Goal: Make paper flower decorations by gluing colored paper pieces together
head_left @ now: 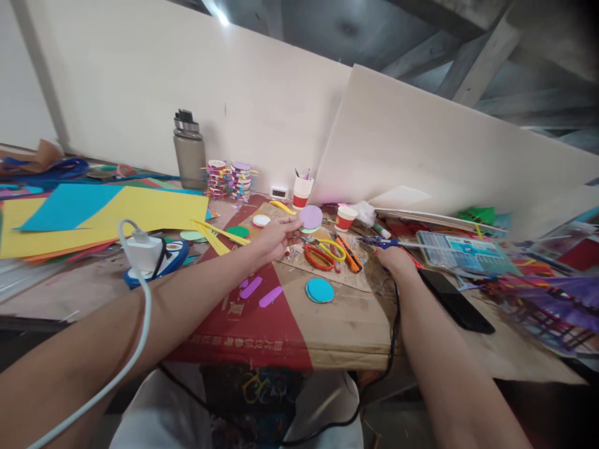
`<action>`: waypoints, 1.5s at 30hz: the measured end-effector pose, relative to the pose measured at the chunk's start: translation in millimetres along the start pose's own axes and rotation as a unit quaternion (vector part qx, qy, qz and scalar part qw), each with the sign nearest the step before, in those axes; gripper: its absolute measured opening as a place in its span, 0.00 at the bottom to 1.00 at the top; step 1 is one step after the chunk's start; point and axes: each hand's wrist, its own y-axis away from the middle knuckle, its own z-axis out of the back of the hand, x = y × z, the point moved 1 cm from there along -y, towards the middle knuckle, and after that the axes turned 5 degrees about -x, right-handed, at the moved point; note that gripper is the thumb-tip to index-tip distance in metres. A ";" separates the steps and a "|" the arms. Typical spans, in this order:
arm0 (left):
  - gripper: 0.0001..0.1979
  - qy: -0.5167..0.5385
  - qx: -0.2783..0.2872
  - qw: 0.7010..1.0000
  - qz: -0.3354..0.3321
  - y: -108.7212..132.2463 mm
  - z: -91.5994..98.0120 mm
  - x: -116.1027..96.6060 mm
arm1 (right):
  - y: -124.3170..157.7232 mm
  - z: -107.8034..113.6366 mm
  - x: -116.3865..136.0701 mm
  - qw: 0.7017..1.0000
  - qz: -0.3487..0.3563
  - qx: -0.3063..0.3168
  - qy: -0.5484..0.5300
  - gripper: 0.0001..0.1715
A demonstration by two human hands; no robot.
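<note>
In the head view, held a purple disc (311,216) pinched between the left hand's (277,237) fingers at the frame's centre, gripped a blue glue gun (377,241) in the right hand's (394,258) closed fingers, right of centre, and had blue discs (320,290) lying below centre.

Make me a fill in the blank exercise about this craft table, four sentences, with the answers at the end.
1. The left hand holds a disc whose top is light ____.
2. The flat discs lying nearest the person are ____.
3. Both paper cups are white and ____.
4. The black phone lies to the ____ of the right forearm.

Missing words: purple; blue; red; right.
</note>
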 end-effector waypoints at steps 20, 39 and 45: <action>0.04 0.065 0.071 0.994 0.047 7.8 -11.2 3.6 | 82.6 27.0 106.5 0.807 0.276 0.090 -0.515 0.35; 0.04 0.022 0.090 0.994 0.065 8.7 -8.7 5.0 | 80.1 15.3 110.1 0.754 0.193 0.146 -0.610 0.20; 0.00 0.009 -0.014 0.999 0.034 0.2 1.3 8.0 | 73.0 9.3 102.6 0.729 0.084 0.127 -0.667 0.15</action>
